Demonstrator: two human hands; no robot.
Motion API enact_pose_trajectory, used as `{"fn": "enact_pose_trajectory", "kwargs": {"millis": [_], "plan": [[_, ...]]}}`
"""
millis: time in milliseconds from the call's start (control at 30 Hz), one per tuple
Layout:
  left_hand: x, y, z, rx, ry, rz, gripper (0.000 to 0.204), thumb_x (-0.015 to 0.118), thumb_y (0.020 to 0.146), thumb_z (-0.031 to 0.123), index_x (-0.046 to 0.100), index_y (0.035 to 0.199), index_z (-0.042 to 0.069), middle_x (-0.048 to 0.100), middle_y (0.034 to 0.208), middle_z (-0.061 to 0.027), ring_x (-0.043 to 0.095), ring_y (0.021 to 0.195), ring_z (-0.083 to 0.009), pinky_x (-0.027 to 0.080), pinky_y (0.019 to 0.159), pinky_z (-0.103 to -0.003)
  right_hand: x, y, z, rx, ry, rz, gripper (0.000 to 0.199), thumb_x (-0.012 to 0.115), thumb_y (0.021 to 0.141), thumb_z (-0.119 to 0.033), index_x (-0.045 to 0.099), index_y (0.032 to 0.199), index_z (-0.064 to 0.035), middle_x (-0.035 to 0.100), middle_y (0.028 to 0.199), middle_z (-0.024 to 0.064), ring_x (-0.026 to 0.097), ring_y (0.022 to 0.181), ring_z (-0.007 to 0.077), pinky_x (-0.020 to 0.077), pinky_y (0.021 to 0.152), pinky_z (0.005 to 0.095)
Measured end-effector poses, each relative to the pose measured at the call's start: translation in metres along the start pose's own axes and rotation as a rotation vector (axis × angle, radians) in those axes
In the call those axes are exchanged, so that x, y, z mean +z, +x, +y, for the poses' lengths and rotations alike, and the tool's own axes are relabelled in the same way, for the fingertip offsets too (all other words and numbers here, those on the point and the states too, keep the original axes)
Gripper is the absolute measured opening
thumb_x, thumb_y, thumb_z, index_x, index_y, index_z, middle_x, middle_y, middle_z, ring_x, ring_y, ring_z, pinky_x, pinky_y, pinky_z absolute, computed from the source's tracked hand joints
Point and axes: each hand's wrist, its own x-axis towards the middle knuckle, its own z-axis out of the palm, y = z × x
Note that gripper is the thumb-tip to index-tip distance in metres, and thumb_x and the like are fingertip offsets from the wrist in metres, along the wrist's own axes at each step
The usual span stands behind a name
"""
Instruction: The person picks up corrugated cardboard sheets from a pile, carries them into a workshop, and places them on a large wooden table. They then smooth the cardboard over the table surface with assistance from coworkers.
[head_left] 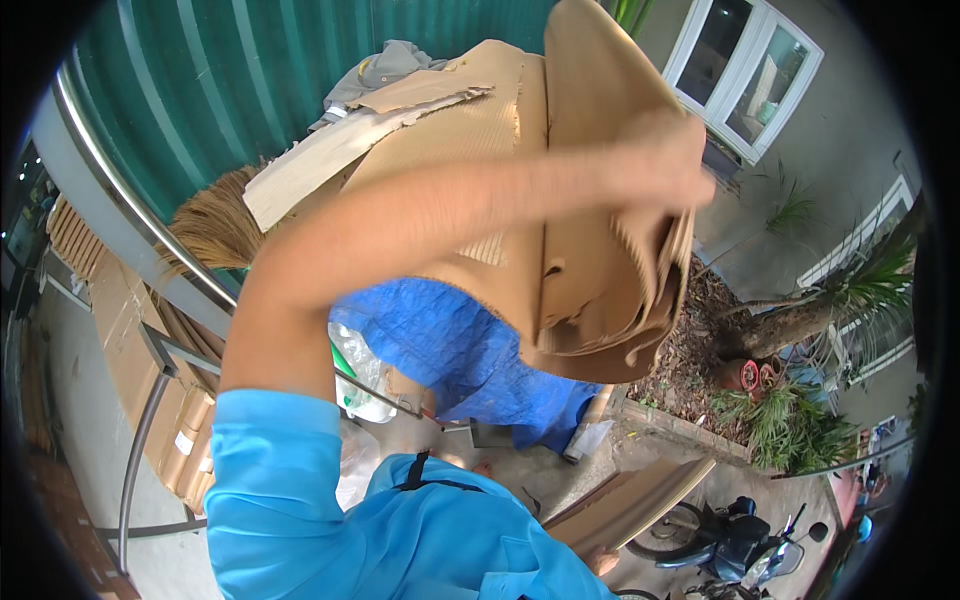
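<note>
One hand [665, 165] raised on a blue-sleeved arm, fingers clenched around a bundle of brown corrugated cardboard sheets [590, 250] held high centre, blue tarpaulin [450, 350] beneath, green corrugated metal wall [250, 70] far left, which hand I cannot tell.

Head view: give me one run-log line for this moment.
left hand: grips cardboard sheets | right hand: not in view | below: blue tarp
</note>
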Motion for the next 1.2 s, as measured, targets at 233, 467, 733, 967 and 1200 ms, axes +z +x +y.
{"fn": "enact_pose_trajectory", "kwargs": {"millis": [233,467,733,967,1200], "plan": [[0.085,-0.101,-0.007,-0.053,-0.12,-0.213,0.034,0.063,0.084,0.013,0.048,0.11,-0.003,0.065,0.08,-0.0275,0.068,0.077,-0.0446,0.053,0.067,-0.053,-0.028,0.04,-0.052,-0.086,0.036,0.197,0.047,0.062,0.08,-0.029,0.065,0.113,0.0049,0.066,0.105,0.0282,0.062,0.097,0.0471,0.0491,0.085,0.0537],[0.129,-0.167,-0.031,-0.135,-0.424,-0.408,0.023,0.066,0.093,0.02,0.055,0.103,0.003,0.063,0.077,-0.0099,0.063,0.072,-0.0215,0.048,0.062,-0.037,-0.09,0.073,-0.129,0.036,0.105,0.023,0.047,0.071,0.078,-0.035,0.063,0.101,0.0054,0.065,0.1,0.0276,0.062,0.097,0.046,0.0493,0.085,0.0534],[0.065,-0.061,-0.087,-0.202,-0.24,-0.413,0.025,0.064,0.094,0.026,0.07,0.095,0.002,0.067,0.081,-0.0017,0.059,0.074,-0.0093,0.049,0.07,-0.029,-0.093,0.092,-0.183,0.066,0.243,-0.004,0.031,0.069,0.08,-0.025,0.07,0.1,-0.0016,0.07,0.093,0.0262,0.068,0.095,0.0451,0.0533,0.081,0.0516],[0.031,0.044,-0.076,-0.287,-0.564,-0.449,0.025,0.062,0.097,0.025,0.072,0.104,0.004,0.069,0.091,0.0029,0.064,0.081,-0.0097,0.052,0.076,-0.027,-0.094,0.06,-0.143,0.224,0.163,0.054,0.03,0.071,0.08,-0.024,0.07,0.101,-0.0024,0.07,0.092,0.0261,0.068,0.093,0.0448,0.0529,0.08,0.0525],[0.044,0.111,0.013,-0.229,-0.2,0.081,0.027,0.062,0.093,0.034,0.07,0.085,0.009,0.061,0.072,-0.0067,0.056,0.064,-0.0183,0.047,0.058,-0.039,-0.109,0.029,-0.084,0.34,0.172,0.156,0.03,0.071,0.079,-0.024,0.07,0.098,-0.0017,0.071,0.088,0.0253,0.068,0.089,0.045,0.0533,0.078,0.0518]]}}
